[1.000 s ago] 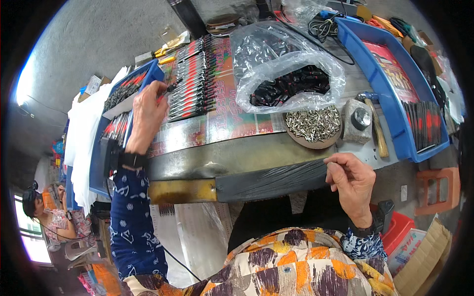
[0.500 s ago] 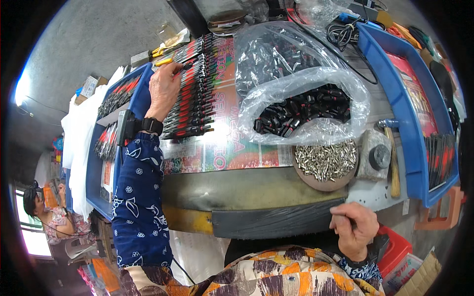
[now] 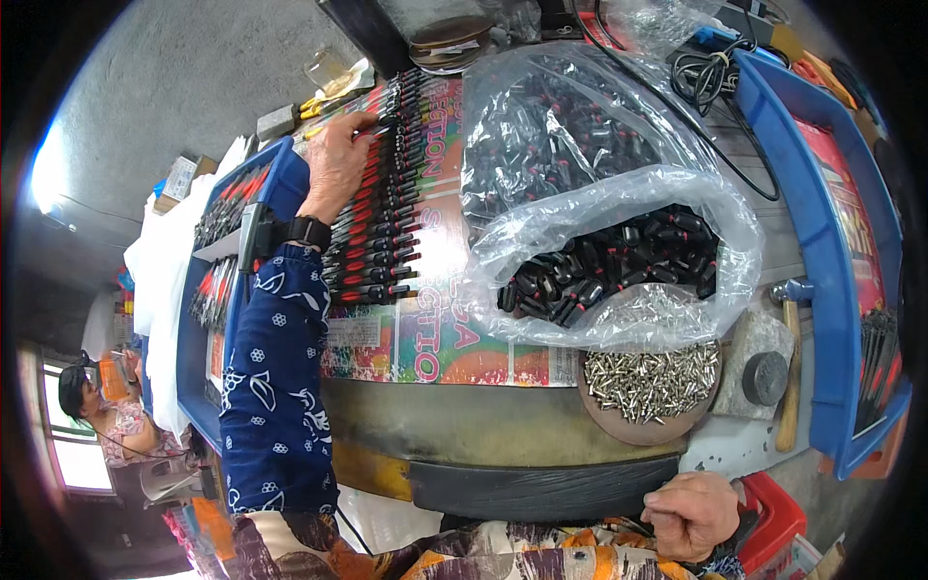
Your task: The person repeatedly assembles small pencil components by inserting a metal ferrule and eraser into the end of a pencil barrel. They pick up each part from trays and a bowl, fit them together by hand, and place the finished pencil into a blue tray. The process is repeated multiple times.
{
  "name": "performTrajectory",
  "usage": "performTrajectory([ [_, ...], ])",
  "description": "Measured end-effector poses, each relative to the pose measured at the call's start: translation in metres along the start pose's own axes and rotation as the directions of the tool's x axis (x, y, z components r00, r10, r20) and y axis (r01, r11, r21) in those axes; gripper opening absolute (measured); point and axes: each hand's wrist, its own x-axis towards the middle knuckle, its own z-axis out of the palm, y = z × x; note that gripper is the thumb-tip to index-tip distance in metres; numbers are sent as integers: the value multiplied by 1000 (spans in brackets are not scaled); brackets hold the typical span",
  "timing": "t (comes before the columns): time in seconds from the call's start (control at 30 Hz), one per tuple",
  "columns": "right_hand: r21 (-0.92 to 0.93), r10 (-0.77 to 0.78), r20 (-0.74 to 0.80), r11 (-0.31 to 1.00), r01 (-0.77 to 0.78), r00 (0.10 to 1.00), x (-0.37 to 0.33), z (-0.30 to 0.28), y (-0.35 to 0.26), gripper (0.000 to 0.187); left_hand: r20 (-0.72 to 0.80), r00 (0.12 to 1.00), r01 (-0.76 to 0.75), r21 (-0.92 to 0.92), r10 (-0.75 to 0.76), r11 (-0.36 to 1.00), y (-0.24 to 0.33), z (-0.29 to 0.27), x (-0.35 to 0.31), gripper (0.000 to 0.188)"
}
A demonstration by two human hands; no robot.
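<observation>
My left hand (image 3: 335, 166) reaches over a long row of slim red-and-black tools (image 3: 372, 253), possibly screwdrivers, laid side by side on a printed sheet (image 3: 440, 319). Its thumb and fingers are bent and closed at the far part of the row, around the end of one tool, which they partly hide. My right hand (image 3: 691, 517) is held low by the bench's front edge, fingers curled in with nothing visible in them. To the right of the row, an open clear plastic bag (image 3: 730, 208) holds many black pieces with red rings (image 3: 580, 275). Small metal bits (image 3: 648, 382) are heaped on a round plate (image 3: 597, 406).
Blue trays with similar tools stand at the left (image 3: 287, 179) and right (image 3: 833, 358). A hammer (image 3: 788, 377) lies beside a block bearing a black puck (image 3: 766, 377). A black cable (image 3: 720, 145) crosses the bag. Another person (image 3: 121, 420) sits far left.
My left hand has shifted slightly right along the far part of the row. My right hand has sunk lower in view and stays curled. The view has tilted, so the bench appears lower.
</observation>
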Motion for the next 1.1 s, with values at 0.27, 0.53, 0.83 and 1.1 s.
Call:
performTrajectory([
  [0.27,19,-65,44,998,65,997,4,-5,3,6,-28,998,-49,-38,48,998,1,8,6,23],
  [0.53,22,-21,153,1000,18,988,10,-14,-4,10,-44,996,-78,20,79,997,-6,10,3,26],
  [0.83,-37,47,-16,998,-47,999,-2,-1,-5,12,-54,998,-25,-43,23,999,9,-9,-5,22],
  [1.1,-22,42,-45,999,-43,998,-7,5,-4,11,-59,990,-119,143,128,983,30,-78,-33,18],
])
